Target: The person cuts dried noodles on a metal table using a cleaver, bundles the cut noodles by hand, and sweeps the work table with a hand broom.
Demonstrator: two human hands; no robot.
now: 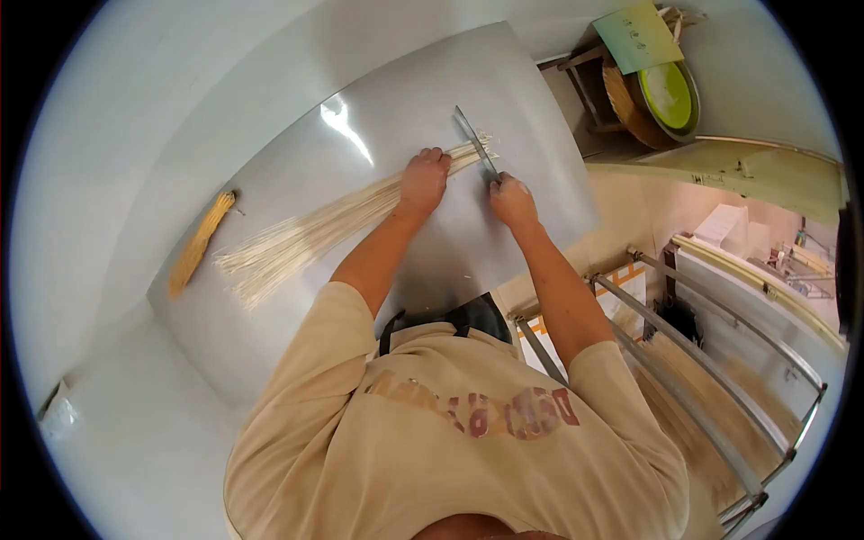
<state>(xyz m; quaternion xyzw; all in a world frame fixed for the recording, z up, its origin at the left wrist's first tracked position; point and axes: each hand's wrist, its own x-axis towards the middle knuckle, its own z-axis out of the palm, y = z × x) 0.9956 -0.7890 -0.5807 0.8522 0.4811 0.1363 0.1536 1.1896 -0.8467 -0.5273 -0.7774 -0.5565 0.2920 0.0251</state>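
A long bundle of pale, thin strands [315, 236] lies slantwise on the metal table [351, 346], fanned out at its left end and narrow at its right. My left hand [426, 180] presses on the bundle near the narrow end, fingers closed over the strands. In my right hand [514, 200] is the handle of a long knife [475, 142]. The blade lies across the strands near their right tip, just right of my left hand, pointing up and to the left. Short strand ends [489, 144] show beyond the blade.
A yellow bristled brush-like bundle [203, 241] lies at the table's left. Beyond the right edge stand a bowl with a green inside [667, 95], a woven basket [627, 103] and a green-yellow card [637, 38]. Metal rails [693, 355] run at the lower right.
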